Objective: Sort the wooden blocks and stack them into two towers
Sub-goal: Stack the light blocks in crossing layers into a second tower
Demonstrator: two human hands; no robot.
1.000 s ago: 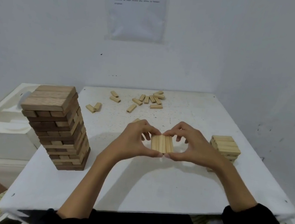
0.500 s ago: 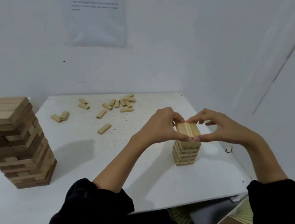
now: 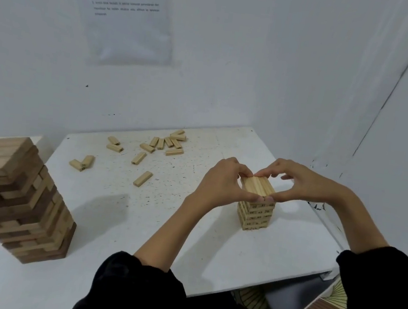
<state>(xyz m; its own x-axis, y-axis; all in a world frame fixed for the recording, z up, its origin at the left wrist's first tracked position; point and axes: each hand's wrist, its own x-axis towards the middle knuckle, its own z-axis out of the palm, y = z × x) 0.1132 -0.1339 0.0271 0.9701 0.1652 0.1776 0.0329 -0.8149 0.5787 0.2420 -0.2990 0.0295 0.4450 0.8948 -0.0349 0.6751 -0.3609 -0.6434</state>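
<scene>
head view: my left hand and right hand meet over the small tower. each curls its thumb along the near edge and its fingers over the far edge of the top layer. both hands are pinching that layer, which looks like three pale slats lying side by side. their long grain lines run away from me. i cannot tell whether the layer already rests fully on the course below, because the thumbs cover the seam.

the small tower stands right of centre on the table, near its right edge. it is light, pine-like wood in squared courses laid crosswise, with dark gaps between the slats.

farther out, one loose block lies flat at a slant in the middle of the table. a scatter of loose blocks lies toward the back edge, short rectangular pieces of the same pale wood.

at the near left stands the large tower. its blocks are bigger, mixed tan and darker brown, and the stack leans and twists as it rises.

the tabletop is matte white and speckled with small dark flecks. black sleeves cover both forearms near me. a printed sheet under glossy plastic hangs on the white wall behind, its text too blurred to read.
</scene>
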